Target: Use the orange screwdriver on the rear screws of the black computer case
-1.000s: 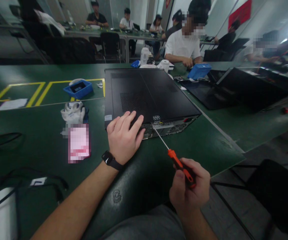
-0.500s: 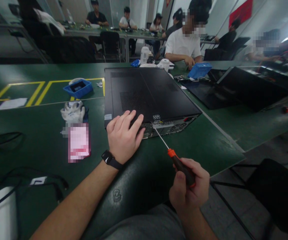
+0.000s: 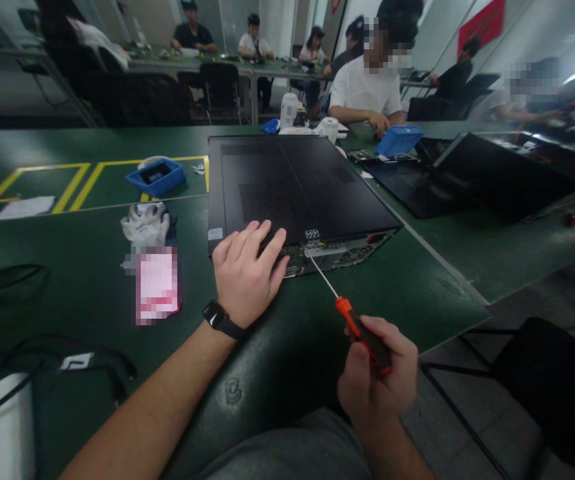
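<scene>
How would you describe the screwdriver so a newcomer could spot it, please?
On the green table lies a black computer case. Nearer the camera, the right hand grips the screwdriver, set apart by its orange-and-dark handle.

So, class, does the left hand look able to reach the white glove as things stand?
Probably yes: the left hand rests on the black computer case, apparently holding nothing, and the white glove lies on the green table to that hand's left, with nothing visible standing between them.

blk smartwatch point(image 3: 222, 321), wht curved mark point(image 3: 212, 319), dk gry garment point(image 3: 292, 448), bare forearms point(image 3: 167, 397)
</scene>
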{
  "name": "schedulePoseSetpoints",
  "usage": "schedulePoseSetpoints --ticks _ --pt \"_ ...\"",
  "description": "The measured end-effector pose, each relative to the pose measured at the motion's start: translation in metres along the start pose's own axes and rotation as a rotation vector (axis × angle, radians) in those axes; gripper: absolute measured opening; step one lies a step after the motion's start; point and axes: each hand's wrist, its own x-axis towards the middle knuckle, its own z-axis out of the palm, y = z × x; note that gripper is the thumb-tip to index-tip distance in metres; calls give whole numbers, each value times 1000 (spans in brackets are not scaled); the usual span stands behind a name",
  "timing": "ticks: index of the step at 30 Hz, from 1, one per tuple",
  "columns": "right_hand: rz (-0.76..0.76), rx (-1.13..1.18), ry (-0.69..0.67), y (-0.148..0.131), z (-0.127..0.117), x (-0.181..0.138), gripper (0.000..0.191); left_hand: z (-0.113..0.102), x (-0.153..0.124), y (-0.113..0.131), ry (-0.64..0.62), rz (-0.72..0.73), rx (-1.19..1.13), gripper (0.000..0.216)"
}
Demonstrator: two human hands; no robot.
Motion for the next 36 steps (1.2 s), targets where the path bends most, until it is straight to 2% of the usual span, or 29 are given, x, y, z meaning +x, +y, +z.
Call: schedulePoseSetpoints --ticks 4,7,10,18,24,28,31,36 --pt "-60 10 6 -1 3 5 35 1 0 0 2 -3 -9 41" --pt "2 -74 52 -1 2 0 31 1 -1 0 0 -11 -26 42" --pt "54 -73 39 -2 0 -3 27 0 -1 0 0 -11 -23 43" --pt "-57 55 0 -3 4 10 34 1 -1 -1 -6 -16 -37 45" --pt "2 -126 44 2 -1 -4 26 0 0 0 -14 -16 -42 44" --pt "40 -94 17 1 -3 -4 29 0 0 0 -9 -18 -42 43" --pt "-2 -8 -3 -1 -1 2 36 1 -1 0 -11 -20 -37 45" --pt "-67 4 -7 -3 2 8 35 1 -1 -1 -10 -18 -31 44"
